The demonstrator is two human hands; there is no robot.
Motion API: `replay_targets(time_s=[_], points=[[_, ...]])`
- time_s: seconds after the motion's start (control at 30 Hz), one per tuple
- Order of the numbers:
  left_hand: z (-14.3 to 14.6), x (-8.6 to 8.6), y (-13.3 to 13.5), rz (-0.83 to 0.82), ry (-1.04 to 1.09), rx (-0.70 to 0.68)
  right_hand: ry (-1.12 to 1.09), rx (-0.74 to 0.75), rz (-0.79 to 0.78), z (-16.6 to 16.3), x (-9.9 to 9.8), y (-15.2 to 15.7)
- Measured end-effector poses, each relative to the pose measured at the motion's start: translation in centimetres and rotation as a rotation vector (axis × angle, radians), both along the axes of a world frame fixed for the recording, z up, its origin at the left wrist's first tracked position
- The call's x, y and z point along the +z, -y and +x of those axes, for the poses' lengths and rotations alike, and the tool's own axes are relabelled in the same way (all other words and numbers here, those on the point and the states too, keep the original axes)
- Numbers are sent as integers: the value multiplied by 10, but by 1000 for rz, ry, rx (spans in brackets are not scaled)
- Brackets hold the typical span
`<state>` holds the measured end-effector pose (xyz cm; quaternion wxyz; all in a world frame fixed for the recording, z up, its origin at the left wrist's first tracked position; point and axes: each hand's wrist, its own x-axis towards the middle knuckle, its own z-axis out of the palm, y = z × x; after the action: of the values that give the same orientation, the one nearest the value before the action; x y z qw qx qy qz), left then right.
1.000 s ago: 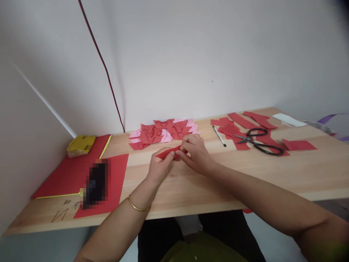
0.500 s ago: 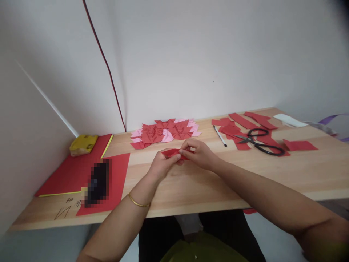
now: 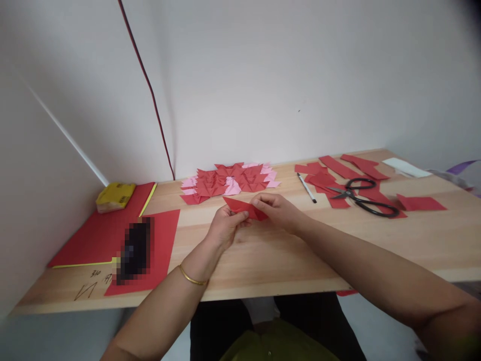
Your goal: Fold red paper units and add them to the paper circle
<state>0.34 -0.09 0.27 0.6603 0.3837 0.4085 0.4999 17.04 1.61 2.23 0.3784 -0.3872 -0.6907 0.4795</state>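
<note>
Between my hands, just over the wooden table, is a folded piece of red paper [image 3: 244, 206]. My left hand [image 3: 225, 223] pinches its near left side, thumb on top and fingers underneath. My right hand [image 3: 277, 209] grips its right end, with thumb and forefinger close together at the upper edge. The paper's left end comes to a point and slants up to the left. Behind it, a pile of folded red and pink paper pieces [image 3: 214, 183] lies against the wall.
To the right lie black-handled scissors [image 3: 363, 197], a white pen [image 3: 307, 188], red paper strips [image 3: 338, 166] and a white strip [image 3: 406, 167]. On the left are red sheets [image 3: 90, 233], a yellow packet [image 3: 115, 196] and a blurred-out dark object [image 3: 135, 250] on the wooden table [image 3: 300, 255].
The red paper is tilted so that more of its face shows, and its left point stands higher. My right fingers have shifted along its upper edge. The view has turned slightly.
</note>
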Motion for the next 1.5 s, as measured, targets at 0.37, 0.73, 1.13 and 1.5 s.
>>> replay_targets(time_s=[0.37,0.73,1.13,1.5], points=[[2,1,1,83,-29,4,54,-26,138,-2,-3,-2],[1,-1,0,37,-23,-18,-97,11,-34,-3,-10,-4],[-3,2,0,106,-28,4,-58,7,-41,2,-2,-4],[-7,-1,-1,227,-294,46,112,110,-16,6,2,-5]])
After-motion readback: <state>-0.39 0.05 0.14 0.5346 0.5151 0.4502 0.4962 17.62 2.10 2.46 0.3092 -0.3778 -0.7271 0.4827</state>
